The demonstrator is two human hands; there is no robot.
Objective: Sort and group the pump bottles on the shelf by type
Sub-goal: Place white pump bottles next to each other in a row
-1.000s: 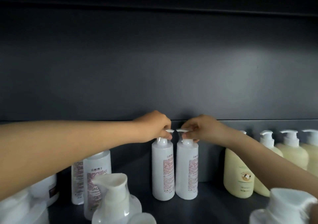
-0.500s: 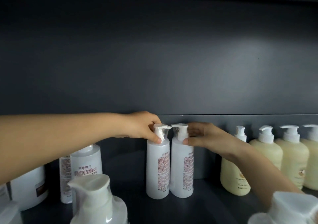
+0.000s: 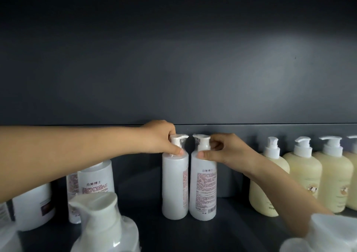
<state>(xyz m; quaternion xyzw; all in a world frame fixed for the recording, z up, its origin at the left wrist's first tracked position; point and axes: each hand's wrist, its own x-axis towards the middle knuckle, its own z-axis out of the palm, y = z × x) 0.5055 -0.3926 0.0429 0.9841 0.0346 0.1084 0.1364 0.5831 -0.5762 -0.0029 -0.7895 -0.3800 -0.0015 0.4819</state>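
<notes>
Two tall white pump bottles stand side by side at the middle of the dark shelf (image 3: 241, 230). My left hand (image 3: 160, 139) grips the pump neck of the left white bottle (image 3: 174, 186). My right hand (image 3: 222, 151) pinches the pump neck of the right white bottle (image 3: 202, 190). Both bottles stand upright on the shelf, bodies touching, their pump spouts pointing toward each other. Several cream-yellow pump bottles (image 3: 301, 176) stand in a row at the right, partly behind my right forearm.
More white bottles (image 3: 94, 180) stand at the left behind my left forearm. A large white pump bottle (image 3: 102, 224) is close at the lower left, another (image 3: 332, 234) at the lower right. The dark back wall (image 3: 177, 58) rises behind the shelf.
Both hands slid from the pump tops down to the necks. The two white bottles turned, so their labels face differently and the spouts now point toward each other.
</notes>
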